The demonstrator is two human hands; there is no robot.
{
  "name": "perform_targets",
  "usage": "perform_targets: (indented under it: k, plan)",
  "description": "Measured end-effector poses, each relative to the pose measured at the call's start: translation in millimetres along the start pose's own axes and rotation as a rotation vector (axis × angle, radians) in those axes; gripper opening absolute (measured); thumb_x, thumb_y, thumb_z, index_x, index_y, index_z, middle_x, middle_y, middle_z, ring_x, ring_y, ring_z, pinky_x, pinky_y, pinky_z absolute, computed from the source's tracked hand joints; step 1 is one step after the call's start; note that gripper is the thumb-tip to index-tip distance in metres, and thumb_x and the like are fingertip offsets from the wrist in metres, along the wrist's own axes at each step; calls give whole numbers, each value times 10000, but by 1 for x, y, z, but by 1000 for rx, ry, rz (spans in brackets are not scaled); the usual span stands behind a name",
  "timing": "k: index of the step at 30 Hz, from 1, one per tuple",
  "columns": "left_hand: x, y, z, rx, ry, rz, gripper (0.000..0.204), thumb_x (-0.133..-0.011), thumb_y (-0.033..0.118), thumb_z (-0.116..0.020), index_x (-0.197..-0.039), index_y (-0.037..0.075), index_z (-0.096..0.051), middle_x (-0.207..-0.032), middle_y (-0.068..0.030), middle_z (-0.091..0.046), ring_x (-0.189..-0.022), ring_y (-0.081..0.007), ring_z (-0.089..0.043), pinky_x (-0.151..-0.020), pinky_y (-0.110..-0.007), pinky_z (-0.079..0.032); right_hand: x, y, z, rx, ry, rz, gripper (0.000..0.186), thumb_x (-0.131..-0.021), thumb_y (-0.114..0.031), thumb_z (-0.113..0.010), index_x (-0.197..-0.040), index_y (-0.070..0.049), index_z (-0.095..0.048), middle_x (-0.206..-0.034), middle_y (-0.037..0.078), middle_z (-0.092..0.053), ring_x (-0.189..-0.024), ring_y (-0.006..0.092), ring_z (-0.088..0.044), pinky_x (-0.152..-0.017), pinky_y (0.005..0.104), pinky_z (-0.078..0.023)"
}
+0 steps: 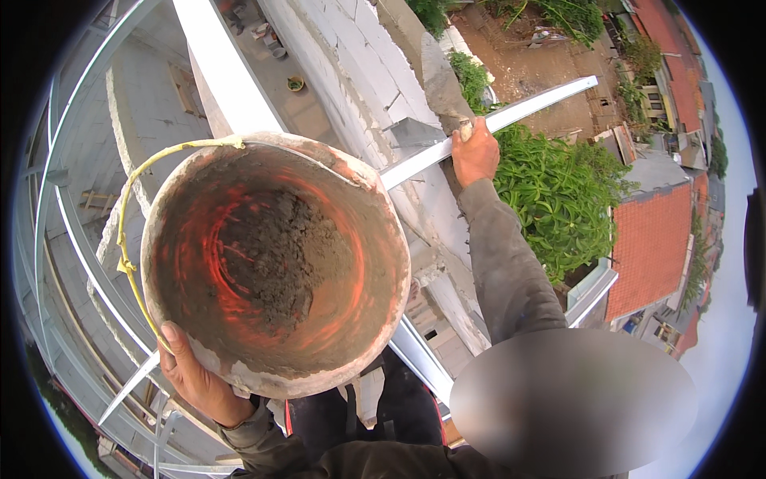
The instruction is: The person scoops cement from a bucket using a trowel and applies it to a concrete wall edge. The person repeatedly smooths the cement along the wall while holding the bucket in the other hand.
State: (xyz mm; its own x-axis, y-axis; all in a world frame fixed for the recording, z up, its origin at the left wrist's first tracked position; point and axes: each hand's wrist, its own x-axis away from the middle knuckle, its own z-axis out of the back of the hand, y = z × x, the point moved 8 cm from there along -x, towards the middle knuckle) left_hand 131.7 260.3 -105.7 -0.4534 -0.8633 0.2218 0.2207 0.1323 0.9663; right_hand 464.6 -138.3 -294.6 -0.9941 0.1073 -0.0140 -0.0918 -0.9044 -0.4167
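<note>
Round bucket (183, 335), rim crusted pale grey, inner walls smeared orange-red, mouth facing up, lumpy grey mortar (279, 255) in the bottom, yellow-wrapped bail (121, 227) looping outside the left rim, gripped tool (465, 128) at upper right, pale handle end showing, working end unclear

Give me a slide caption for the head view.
Left hand on a mortar-smeared bucket, right hand gripping a trowel at a beam.

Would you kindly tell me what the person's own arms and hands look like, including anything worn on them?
The left hand and right hand are bare, with no gloves. The left sleeve and right sleeve are long, dull grey-brown and creased, reaching about to the wrists. I see no clear markings on them.
</note>
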Motion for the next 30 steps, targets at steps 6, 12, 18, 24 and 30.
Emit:
perform_targets:
  k: [6,12,18,24,30]
  plan:
    - [-4,-3,-3,10,-48,70,422,-1078,329,-608,-1262,-50,-646,-1128,-86,-698,-1012,-142,-640,-887,-291,-497,-3,2,9,-37,30,-32,358,-888,-176,-747,-1162,-13,-583,-1027,254,-723,-998,470,-683,-862,541,-530]
    - [-8,-6,3,15,-1,82,436,-1088,313,-587,-1308,-61,-630,-1165,-97,-697,-1038,-155,-632,-909,-296,-486,-5,-8,35,-192,96,47,287,-896,-162,-756,-1045,39,-616,-953,298,-699,-927,478,-691,-794,522,-526]
    - [-11,-11,7,-9,6,86,436,-1090,323,-583,-1298,-56,-634,-1168,-93,-690,-1044,-155,-626,-903,-294,-484,-79,-54,23,-75,123,144,463,-999,-388,-615,-1122,55,-678,-1054,355,-695,-1033,518,-671,-883,553,-518]
    - [-9,-6,-2,31,29,94,446,-1084,346,-590,-1278,-52,-642,-1126,-86,-689,-1017,-147,-625,-883,-289,-486,-133,-99,-9,175,-127,132,458,-1021,-399,-533,-1150,15,-681,-1092,334,-703,-1084,505,-663,-939,563,-514]
    - [-12,-11,7,-13,-8,99,442,-1081,345,-597,-1260,-55,-652,-1085,-83,-695,-987,-145,-629,-869,-282,-482,-6,-25,12,248,-168,40,356,-1034,-353,-546,-1131,-20,-629,-1014,291,-723,-994,498,-685,-847,583,-529]
